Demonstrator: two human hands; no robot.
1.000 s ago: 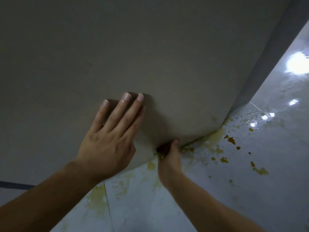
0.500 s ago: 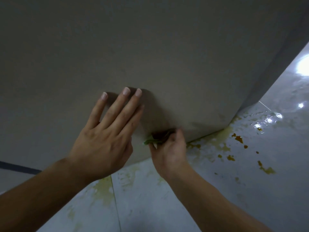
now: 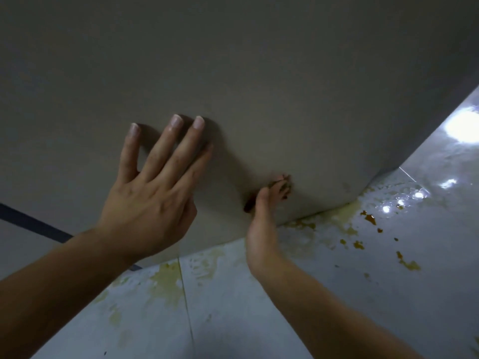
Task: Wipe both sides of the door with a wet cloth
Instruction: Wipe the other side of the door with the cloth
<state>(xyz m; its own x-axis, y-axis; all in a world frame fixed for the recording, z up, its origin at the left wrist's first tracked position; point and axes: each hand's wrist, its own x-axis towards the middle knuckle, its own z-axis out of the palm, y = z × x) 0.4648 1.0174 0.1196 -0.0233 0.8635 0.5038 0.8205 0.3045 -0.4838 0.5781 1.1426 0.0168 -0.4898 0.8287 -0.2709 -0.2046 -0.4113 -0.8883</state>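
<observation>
The door (image 3: pixel 259 73), a plain grey-beige panel, is being seen from close by and is filling the far and upper part of the view, with its lower edge running just above the floor (image 3: pixel 285 307). The left hand (image 3: pixel 153 198) is being laid flat against the door's face on the left, its fingers straight and spread, the little finger set apart from the others. The right hand (image 3: pixel 263 229) is being shown edge-on against the low part of the door, to the right of the left hand and just above the bottom edge. A dark cloth (image 3: pixel 285 187) is being pinched between its thumb and fingers and held against the panel; only small dark scraps of it are being shown at the fingertips and beside the thumb, and the rest is being hidden by the hand. The floor of pale glossy tiles is being shown wet, with yellow smears along the door's bottom edge and brown-orange stains (image 3: pixel 368 218) scattered to the right. A bright light reflection (image 3: pixel 461 125) is being thrown on the tiles at the far right. A dark strip (image 3: pixel 31 224) is being seen at the left, below the door.
</observation>
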